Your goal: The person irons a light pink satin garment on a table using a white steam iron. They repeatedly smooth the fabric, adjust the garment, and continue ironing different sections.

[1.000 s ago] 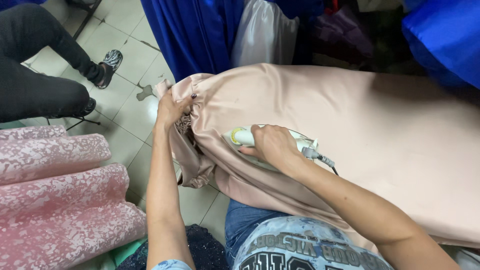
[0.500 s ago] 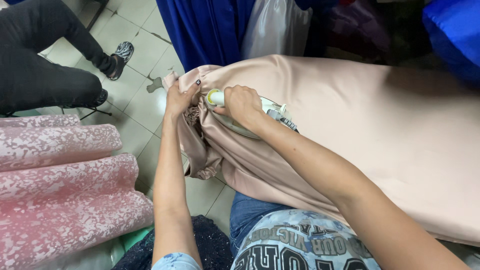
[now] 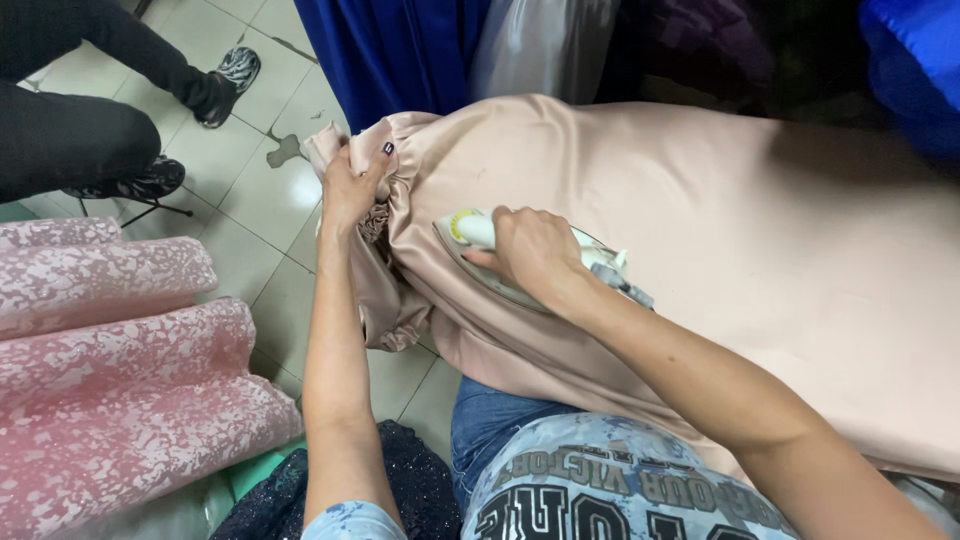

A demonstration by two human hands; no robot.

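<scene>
A pale pink satin cloth (image 3: pixel 720 220) lies spread over a board in front of me. My right hand (image 3: pixel 532 250) grips the handle of a white iron (image 3: pixel 470 228) that rests flat on the cloth near its left end. My left hand (image 3: pixel 350 185) pinches the gathered, ruffled edge of the cloth at the far left and holds it taut. The iron's cord end shows just behind my right wrist.
Rolls of pink patterned fabric (image 3: pixel 110 380) lie at the left. Another person's dark-trousered legs and shoes (image 3: pixel 90 110) are at the top left on the tiled floor (image 3: pixel 260 200). Blue cloth (image 3: pixel 400 50) hangs behind the board.
My right hand slid the iron to the cloth's left end beside my left hand, then back a little to the right. My left hand kept its hold on the gathered edge.
</scene>
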